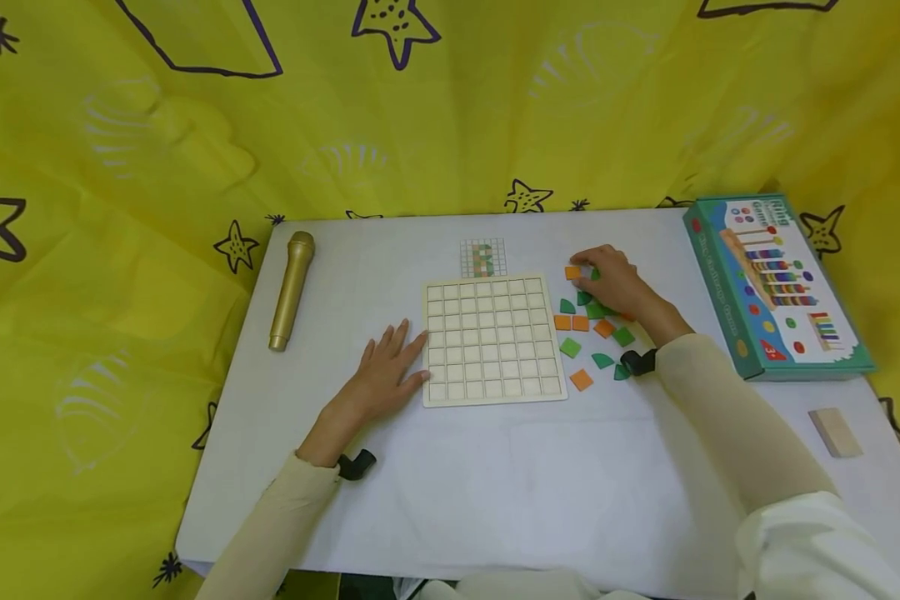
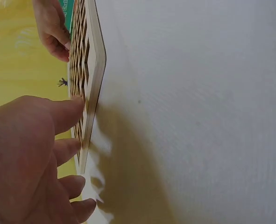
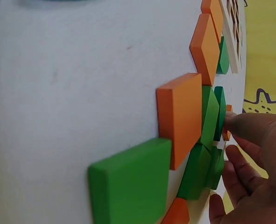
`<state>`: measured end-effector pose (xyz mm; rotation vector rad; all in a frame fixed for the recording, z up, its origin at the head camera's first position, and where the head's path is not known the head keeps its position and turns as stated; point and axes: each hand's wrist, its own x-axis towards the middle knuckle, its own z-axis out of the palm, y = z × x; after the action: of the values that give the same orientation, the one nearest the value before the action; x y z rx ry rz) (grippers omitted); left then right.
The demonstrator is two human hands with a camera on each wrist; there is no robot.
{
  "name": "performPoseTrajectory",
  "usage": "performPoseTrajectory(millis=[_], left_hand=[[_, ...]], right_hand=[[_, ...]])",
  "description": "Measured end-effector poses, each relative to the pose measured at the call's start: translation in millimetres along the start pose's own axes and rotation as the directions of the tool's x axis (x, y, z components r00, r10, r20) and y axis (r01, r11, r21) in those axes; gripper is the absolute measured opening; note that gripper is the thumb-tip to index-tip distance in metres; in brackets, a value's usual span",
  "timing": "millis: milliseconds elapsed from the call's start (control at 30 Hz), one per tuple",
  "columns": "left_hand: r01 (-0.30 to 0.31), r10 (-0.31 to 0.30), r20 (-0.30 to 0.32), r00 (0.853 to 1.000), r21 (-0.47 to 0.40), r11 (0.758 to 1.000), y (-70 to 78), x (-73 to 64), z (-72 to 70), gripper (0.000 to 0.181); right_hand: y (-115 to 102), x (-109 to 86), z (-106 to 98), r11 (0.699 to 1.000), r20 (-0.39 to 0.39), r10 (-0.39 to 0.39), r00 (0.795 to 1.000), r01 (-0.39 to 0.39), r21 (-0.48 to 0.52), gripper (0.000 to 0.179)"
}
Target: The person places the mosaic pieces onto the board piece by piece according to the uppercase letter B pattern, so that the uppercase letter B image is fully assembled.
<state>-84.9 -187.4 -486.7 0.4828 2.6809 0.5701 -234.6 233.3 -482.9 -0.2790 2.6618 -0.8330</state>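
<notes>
A square wooden grid board [image 1: 495,340] lies flat on the table. My left hand [image 1: 378,379] is at its left side, fingers spread, with the thumb and a fingertip at the edge; in the left wrist view the thumb [image 2: 65,114] overlaps the board's rim [image 2: 96,70]. To the right of the board, my right hand [image 1: 613,282] pinches an orange square tile [image 1: 572,272] between thumb and fingers, at the far end of a loose group of tiles. Green squares [image 1: 570,347], orange squares [image 1: 581,380] and dark green quarter-round tiles [image 1: 602,361] lie around and below that hand.
A small pattern card [image 1: 483,258] with a green and orange figure lies behind the board. At the left is a gold microphone [image 1: 292,292]. A green game box [image 1: 780,287] and a pale wooden block [image 1: 836,432] are at the right. Yellow cloth [image 1: 450,125] hangs behind the table.
</notes>
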Motion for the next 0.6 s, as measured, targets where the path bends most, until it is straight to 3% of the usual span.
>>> performPoseTrajectory(millis=[600], left_hand=[[-0.006,0.006,0.004,1.0,0.013,1.0,-1.7,1.8,3.1,0.07]], right_hand=[[2.1,5.0,3.6,1.0,-0.011,-0.012,1.0,0.012,0.009,0.038]])
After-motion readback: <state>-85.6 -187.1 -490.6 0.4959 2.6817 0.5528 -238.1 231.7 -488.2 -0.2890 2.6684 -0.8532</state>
